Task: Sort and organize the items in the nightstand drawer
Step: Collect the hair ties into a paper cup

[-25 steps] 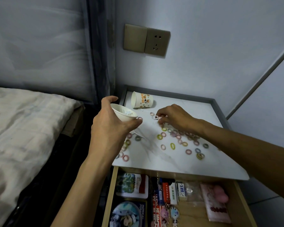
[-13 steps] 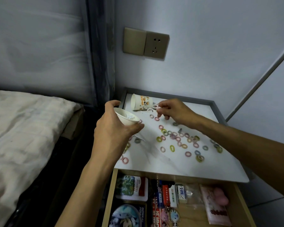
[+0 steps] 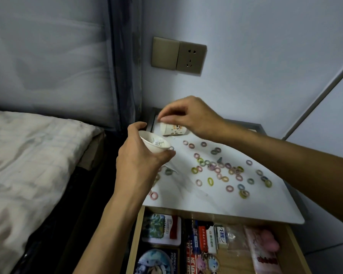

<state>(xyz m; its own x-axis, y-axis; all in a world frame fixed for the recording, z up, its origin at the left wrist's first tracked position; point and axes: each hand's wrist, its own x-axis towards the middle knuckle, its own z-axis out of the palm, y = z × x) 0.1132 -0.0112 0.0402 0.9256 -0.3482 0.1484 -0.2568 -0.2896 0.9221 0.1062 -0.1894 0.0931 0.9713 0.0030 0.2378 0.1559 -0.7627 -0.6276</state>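
Just beneath the right hand (image 3: 190,117), a printed paper cup (image 3: 172,131) lies on its side on the nightstand top (image 3: 186,198). The right fingertips are pinched together above it; whether anything is held between them cannot be told. A small white bowl (image 3: 150,142) is gripped by the left hand (image 3: 139,165), just beside the cup. Coloured hair rings (image 3: 218,171) are scattered under the right forearm, and the open drawer (image 3: 134,244) is seen below both hands.

Pale wall (image 3: 246,26), brass socket plate (image 3: 178,55), bed (image 3: 28,155) left, dim light.

Print on the small boxes (image 3: 211,239) in the drawer (image 3: 134,240) is too blurred to read.
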